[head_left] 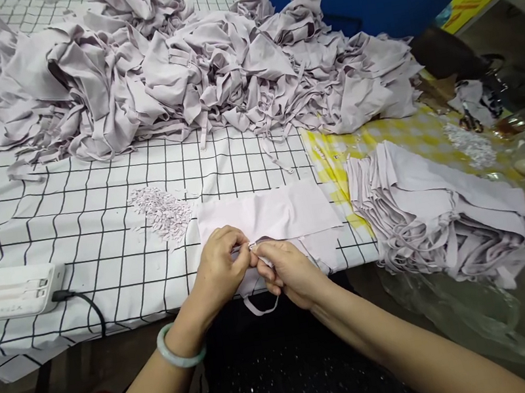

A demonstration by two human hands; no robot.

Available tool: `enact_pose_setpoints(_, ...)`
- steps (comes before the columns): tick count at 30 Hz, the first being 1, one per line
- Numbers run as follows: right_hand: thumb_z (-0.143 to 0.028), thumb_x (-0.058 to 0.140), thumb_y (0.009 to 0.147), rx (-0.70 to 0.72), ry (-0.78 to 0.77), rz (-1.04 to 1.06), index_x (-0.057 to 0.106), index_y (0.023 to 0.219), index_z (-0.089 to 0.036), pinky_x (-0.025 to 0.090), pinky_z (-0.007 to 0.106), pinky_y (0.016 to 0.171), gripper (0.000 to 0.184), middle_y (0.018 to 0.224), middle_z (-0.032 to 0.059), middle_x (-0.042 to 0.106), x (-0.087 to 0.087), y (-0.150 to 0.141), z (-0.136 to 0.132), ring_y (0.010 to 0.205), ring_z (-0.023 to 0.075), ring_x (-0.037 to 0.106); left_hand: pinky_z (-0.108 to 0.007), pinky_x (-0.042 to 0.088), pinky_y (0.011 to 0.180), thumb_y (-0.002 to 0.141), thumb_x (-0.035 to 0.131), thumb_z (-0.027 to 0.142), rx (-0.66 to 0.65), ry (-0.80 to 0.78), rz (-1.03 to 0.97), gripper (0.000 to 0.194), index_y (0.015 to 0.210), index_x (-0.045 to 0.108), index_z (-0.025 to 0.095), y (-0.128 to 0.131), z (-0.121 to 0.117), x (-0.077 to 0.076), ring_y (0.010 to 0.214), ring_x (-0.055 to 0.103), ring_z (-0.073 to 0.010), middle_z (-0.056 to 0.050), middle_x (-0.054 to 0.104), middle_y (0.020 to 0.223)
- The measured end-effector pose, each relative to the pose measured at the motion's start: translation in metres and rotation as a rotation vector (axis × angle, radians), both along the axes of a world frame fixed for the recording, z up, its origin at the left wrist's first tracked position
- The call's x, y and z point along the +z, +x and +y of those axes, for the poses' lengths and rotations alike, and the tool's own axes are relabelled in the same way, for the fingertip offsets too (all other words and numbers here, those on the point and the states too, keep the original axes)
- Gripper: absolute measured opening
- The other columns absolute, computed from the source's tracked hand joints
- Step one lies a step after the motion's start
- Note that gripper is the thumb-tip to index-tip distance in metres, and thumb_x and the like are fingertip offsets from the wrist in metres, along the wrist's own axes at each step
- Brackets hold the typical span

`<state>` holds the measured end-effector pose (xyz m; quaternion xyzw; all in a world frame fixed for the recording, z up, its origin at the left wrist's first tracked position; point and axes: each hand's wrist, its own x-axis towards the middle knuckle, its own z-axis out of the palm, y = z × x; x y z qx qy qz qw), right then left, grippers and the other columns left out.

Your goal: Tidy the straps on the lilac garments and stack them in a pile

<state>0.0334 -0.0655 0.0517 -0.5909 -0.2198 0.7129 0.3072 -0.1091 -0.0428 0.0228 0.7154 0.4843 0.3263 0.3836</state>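
A pale lilac fabric piece [265,212] lies flat at the table's near edge, and a narrow strap loop [262,311] hangs from it below my hands. My left hand [223,262] is closed in a pinch at the fabric's near side. Meeting it fingertip to fingertip, my right hand [291,268] is pinched as well, its lower fingers curled. A tiny whitish bit [252,245] shows between the fingertips, too small to name. Left of the fabric is a heap of small pale lilac snippets [163,213].
A large crumpled pile of lilac fabric pieces [222,70] spans the back of the checked table [118,259]. To the right, a neat stack of similar pieces [441,194] overhangs the edge. A white power bank [9,293] with a black cable sits at left. Scissors [470,120] lie far right.
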Motion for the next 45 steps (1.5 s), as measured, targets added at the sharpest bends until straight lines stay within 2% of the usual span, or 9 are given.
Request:
enact_pose_setpoints(5, -0.024, 0.053, 0.080, -0.049, -0.164, 0.157, 0.058, 0.064, -0.018, 0.028, 0.016, 0.033, 0.018, 0.039, -0.0094, 0.038, 0.003, 0.002, 0.004, 0.033, 0.0037, 0.020, -0.034, 0.048, 0.075, 0.085, 0.057, 0.008, 0.043, 0.044, 0.000, 0.013, 0.078, 0.061, 0.018, 0.002, 0.000, -0.007, 0.081, 0.059, -0.0181, -0.003, 0.064, 0.082)
enact_pose_setpoints(9, -0.028, 0.055, 0.088, -0.154, -0.250, 0.305, 0.062, 0.071, -0.016, 0.052, 0.025, 0.057, 0.022, 0.046, -0.0056, 0.050, 0.009, 0.008, -0.018, 0.040, 0.0063, 0.042, -0.037, 0.051, 0.081, 0.088, 0.054, 0.009, -0.028, 0.128, 0.050, 0.012, 0.085, 0.064, 0.016, -0.002, -0.001, -0.011, 0.088, 0.060, -0.0201, -0.007, 0.066, 0.092)
enact_pose_setpoints(15, -0.045, 0.069, 0.084, -0.049, 0.041, -0.006, 0.068, 0.102, -0.018, 0.047, 0.039, 0.100, 0.033, 0.102, 0.0095, 0.072, 0.020, 0.058, -0.078, 0.099, 0.0217, 0.067, -0.040, 0.051, 0.095, 0.091, 0.057, 0.021, -0.274, 0.039, 0.120, 0.020, 0.107, 0.068, 0.019, -0.031, 0.017, 0.015, 0.105, 0.062, -0.0216, -0.008, 0.068, 0.114)
enact_pose_setpoints(22, -0.039, 0.061, 0.080, -0.007, 0.608, -1.182, 0.062, 0.091, -0.019, 0.044, 0.044, 0.093, 0.022, 0.092, 0.0091, 0.063, -0.006, 0.128, 0.028, 0.092, 0.0272, 0.059, -0.055, 0.036, 0.100, 0.083, 0.069, 0.028, -0.174, 0.153, 0.815, 0.041, 0.122, 0.063, 0.017, -0.012, 0.082, 0.043, 0.123, 0.045, -0.0379, -0.016, 0.061, 0.132)
enact_pose_setpoints(26, -0.029, 0.065, 0.070, 0.068, 0.596, -1.206, 0.049, 0.065, -0.023, 0.044, 0.043, 0.091, 0.017, 0.076, 0.0049, 0.055, -0.021, 0.129, 0.075, 0.089, 0.0268, 0.056, -0.052, 0.034, 0.100, 0.079, 0.071, 0.028, -0.282, 0.001, 0.947, 0.043, 0.120, 0.062, 0.015, 0.005, 0.102, 0.050, 0.117, 0.049, -0.0358, -0.016, 0.065, 0.121)
enact_pose_setpoints(31, -0.030, 0.058, 0.077, -0.048, 0.732, -1.014, 0.045, 0.071, -0.024, 0.046, 0.031, 0.072, 0.016, 0.071, -0.0017, 0.051, -0.008, 0.123, 0.050, 0.070, 0.0173, 0.053, -0.050, 0.035, 0.096, 0.073, 0.067, 0.021, -0.350, -0.047, 0.947, 0.013, 0.085, 0.067, 0.017, -0.002, 0.108, 0.057, 0.103, 0.053, -0.0340, -0.012, 0.067, 0.092)
enact_pose_setpoints(35, -0.036, 0.070, 0.076, -0.245, 0.816, -0.440, 0.052, 0.088, -0.024, 0.048, 0.025, 0.064, 0.025, 0.073, -0.0041, 0.060, 0.036, 0.136, 0.000, 0.067, 0.0137, 0.059, -0.041, 0.040, 0.083, 0.065, 0.063, 0.013, -0.397, -0.022, 0.748, 0.007, 0.065, 0.058, 0.019, -0.024, 0.096, 0.078, 0.094, 0.054, -0.0301, -0.008, 0.064, 0.087)
enact_pose_setpoints(39, -0.036, 0.081, 0.072, -0.353, 0.775, -0.325, 0.064, 0.106, -0.026, 0.053, 0.024, 0.064, 0.040, 0.084, -0.0010, 0.073, 0.086, 0.182, -0.060, 0.071, 0.0141, 0.067, -0.026, 0.040, 0.058, 0.076, 0.062, 0.017, -0.558, -0.277, 0.231, 0.008, 0.077, 0.055, 0.021, -0.023, 0.079, 0.109, 0.066, 0.051, -0.0173, -0.001, 0.056, 0.074)
enact_pose_setpoints(45, -0.037, 0.088, 0.065, -0.761, 0.913, -0.547, 0.072, 0.095, -0.028, 0.054, 0.023, 0.059, 0.035, 0.085, 0.0010, 0.074, 0.127, 0.269, -0.124, 0.071, 0.0162, 0.069, -0.020, 0.047, 0.057, 0.075, 0.079, 0.023, -0.712, -0.498, -0.464, 0.047, 0.116, 0.055, 0.024, 0.086, 0.065, 0.129, 0.066, 0.057, -0.0124, 0.001, 0.060, 0.079)
